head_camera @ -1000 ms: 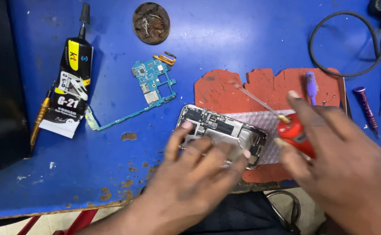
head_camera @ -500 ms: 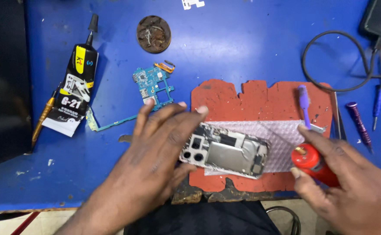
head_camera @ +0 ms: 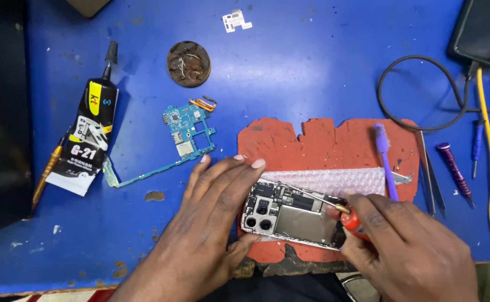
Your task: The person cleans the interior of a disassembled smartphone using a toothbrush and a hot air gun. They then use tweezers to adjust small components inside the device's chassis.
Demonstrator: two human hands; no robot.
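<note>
Our left hand [head_camera: 214,223] lies flat, fingers spread, steadying opened smartphone [head_camera: 292,215] at its camera end. Phone rests back-open on bubble wrap [head_camera: 340,180] over red mat [head_camera: 323,142], near worktop [head_camera: 312,67] front edge. Our right hand [head_camera: 407,246] is closed around red-handled screwdriver [head_camera: 334,206], metal shaft lying across phone's board. Purple brush [head_camera: 386,159] just beside right hand. Blue circuit board [head_camera: 186,131], glue tube [head_camera: 91,131] lie left, well apart.

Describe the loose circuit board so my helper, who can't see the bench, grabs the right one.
On the blue table, look left of the red mat. The circuit board lies there bare, teal-green with a thin strip trailing down-left, unlike the opened phone on the mat.
</note>
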